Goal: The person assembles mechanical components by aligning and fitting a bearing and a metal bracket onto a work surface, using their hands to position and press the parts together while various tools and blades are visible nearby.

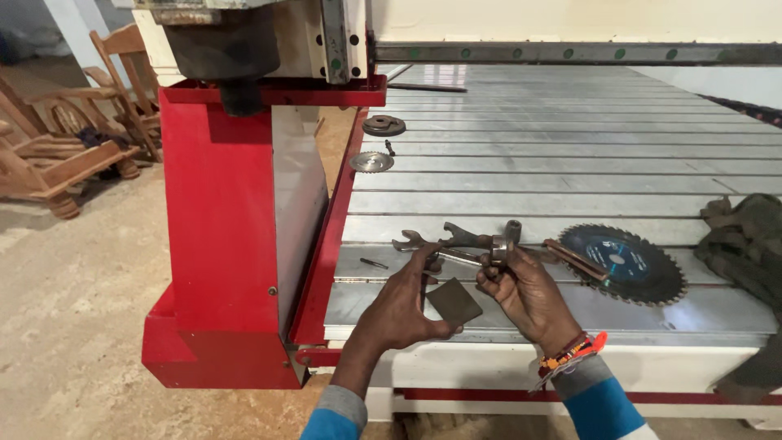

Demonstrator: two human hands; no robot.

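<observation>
Two hands work at the near edge of the slatted metal surface (570, 147), and I take the red machine column (220, 244) as my landmark. Left of the column lies open sandy floor (65, 326), with wooden chairs (73, 138) well back. Right of the column the surface runs wide and mostly bare toward the far rail; only two small toothed discs (372, 161) sit near the column's upper right. The near edge drops off just below my wrists.

Just right of the column's base, my left hand (403, 305) is half closed, thumb and fingers pinching a small dark square plate (454, 301), flat, dull brown and tilted a little off the surface. Its fingertips reach up beside a pair of open-ended spanners (440, 240) lying crossed on the surface.

Further right, my right hand (525, 293) is curled shut around a short grey metal fitting (501, 244), cylindrical and held upright above the spanners, touching them or nearly so; I cannot tell which. The plate sits between both hands, touching the left only.

Beyond the right hand, a blue-centred circular saw blade (623, 262) lies flat, then a dark cloth (745, 244) at the far right edge.
</observation>
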